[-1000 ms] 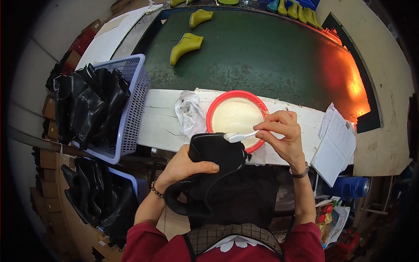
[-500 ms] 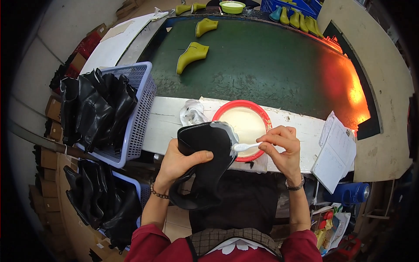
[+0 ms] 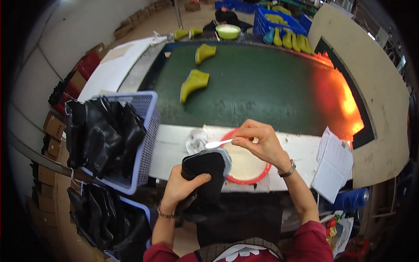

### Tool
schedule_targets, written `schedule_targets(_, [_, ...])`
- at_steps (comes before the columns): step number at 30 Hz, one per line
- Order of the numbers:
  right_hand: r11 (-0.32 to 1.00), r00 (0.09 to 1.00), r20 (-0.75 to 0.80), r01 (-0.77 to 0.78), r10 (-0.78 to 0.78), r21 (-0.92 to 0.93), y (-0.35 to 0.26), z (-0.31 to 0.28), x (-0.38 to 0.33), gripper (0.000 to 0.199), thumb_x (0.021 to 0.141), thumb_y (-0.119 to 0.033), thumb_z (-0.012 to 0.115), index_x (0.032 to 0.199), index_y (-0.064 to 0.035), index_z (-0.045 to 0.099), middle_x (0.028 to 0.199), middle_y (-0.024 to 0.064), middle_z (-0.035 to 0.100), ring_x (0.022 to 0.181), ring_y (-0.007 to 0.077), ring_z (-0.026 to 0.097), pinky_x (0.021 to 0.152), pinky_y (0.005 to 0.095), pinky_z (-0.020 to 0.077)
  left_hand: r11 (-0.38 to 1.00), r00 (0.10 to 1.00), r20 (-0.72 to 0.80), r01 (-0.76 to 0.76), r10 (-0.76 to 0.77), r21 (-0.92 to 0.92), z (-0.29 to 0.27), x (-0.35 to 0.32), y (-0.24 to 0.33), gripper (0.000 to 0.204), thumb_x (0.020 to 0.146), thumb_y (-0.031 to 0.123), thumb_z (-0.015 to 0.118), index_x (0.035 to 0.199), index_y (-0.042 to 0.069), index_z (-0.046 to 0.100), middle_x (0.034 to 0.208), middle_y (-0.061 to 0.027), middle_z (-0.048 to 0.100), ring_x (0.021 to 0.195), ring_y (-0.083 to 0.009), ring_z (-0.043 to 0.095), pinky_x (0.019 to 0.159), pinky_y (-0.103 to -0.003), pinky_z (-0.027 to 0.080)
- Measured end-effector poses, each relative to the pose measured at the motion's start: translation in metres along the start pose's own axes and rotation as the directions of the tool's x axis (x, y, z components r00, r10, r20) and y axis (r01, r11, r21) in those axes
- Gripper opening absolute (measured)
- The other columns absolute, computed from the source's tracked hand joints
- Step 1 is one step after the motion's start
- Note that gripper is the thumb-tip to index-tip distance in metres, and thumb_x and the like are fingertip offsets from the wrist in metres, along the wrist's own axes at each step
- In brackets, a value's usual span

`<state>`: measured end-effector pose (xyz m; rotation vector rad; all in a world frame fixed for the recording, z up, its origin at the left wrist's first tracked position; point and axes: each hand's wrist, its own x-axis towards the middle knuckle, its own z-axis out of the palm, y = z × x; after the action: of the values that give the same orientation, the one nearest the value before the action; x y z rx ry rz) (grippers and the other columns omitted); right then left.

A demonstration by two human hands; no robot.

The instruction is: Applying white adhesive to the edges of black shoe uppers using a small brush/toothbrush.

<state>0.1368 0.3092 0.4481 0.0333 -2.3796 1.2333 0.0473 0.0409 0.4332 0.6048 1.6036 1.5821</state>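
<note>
My left hand grips a black boot upper, thumb on its face. Pale, wet-looking paste coats the upper's curved edge. Pinched in my right hand is a small white brush, its head just above the coated edge; I cannot tell whether they touch. Behind and partly under my right hand stands a red-rimmed basin of cream-coloured liquid. A crumpled white cloth lies left of the basin on the white board.
Baskets of black boot uppers stand at my left. Beyond the board, a dark green belt carries two yellow-green shoe lasts. An orange glow shows at its right end. A notebook and blue bottle are at right.
The brush has moved from the upper's right side to its far edge, with my right hand going left and up. My view has tilted, so the bench appears lower.
</note>
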Motion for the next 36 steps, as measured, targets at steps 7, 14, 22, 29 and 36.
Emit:
schedule_targets(7, [0.921,0.998,-0.002,-0.057,0.063,0.385,-0.039,0.065,-0.005,0.062,0.073,-0.010,0.094,0.128,-0.0026,0.067,0.112,0.0011,0.069,0.089,0.0087,0.067,0.075,0.0243,0.0500,0.933,0.845,-0.398,-0.337,0.358,0.124,-0.033,0.040,-0.004,0.060,0.090,0.001,0.070,0.145,-0.005,0.046,0.122,-0.0139,0.068,0.107,-0.0174,0.067,0.094,-0.032,0.055])
schedule_targets(14, [0.958,0.977,0.175,-0.164,0.124,0.234,-0.057,0.108,-0.033,0.060,0.084,-0.011,0.085,0.138,0.0001,0.061,0.104,0.0194,0.077,0.092,0.0245,0.077,0.080,0.0324,0.0596,0.887,0.740,-0.502,-0.439,0.449,0.145,-0.037,0.071,0.003,0.065,0.093,0.006,0.073,0.149,-0.003,0.042,0.131,-0.0149,0.063,0.118,-0.0186,0.061,0.101,-0.032,0.051])
schedule_targets(22, [0.993,0.993,-0.029,0.114,-0.113,0.037,-0.070,0.053,-0.054,0.053,0.075,0.012,0.070,0.126,0.0008,0.070,0.100,0.0200,0.076,0.081,0.0276,0.074,0.073,0.0338,0.0573,0.815,0.887,0.057,-0.445,0.458,0.373,-0.011,0.022,-0.021,0.136,0.064,0.021,0.100,0.166,0.005,0.010,0.154,-0.0182,0.046,0.136,-0.0270,0.052,0.113,-0.040,0.042])
schedule_targets(29, [0.954,0.999,0.015,0.044,-0.051,0.296,-0.064,0.047,-0.071,0.045,0.080,0.009,0.072,0.123,-0.0010,0.074,0.101,0.0154,0.078,0.086,0.0229,0.075,0.076,0.0297,0.0568,0.834,0.857,-0.038,-0.488,0.513,0.256,0.039,0.015,-0.043,0.141,0.065,0.017,0.099,0.165,0.000,0.002,0.157,-0.0235,0.040,0.142,-0.0290,0.048,0.115,-0.041,0.042])
schedule_targets(36, [0.977,0.976,-0.163,-0.117,0.146,0.175,-0.034,0.003,-0.088,0.040,0.081,-0.005,0.084,0.119,-0.0033,0.074,0.098,0.0089,0.077,0.085,0.0182,0.072,0.075,0.0304,0.0569,0.742,0.801,-0.138,-0.453,0.582,0.495,0.026,0.001,-0.048,0.130,0.067,0.003,0.093,0.164,0.002,0.007,0.157,-0.0203,0.041,0.143,-0.0289,0.046,0.119,-0.041,0.039])
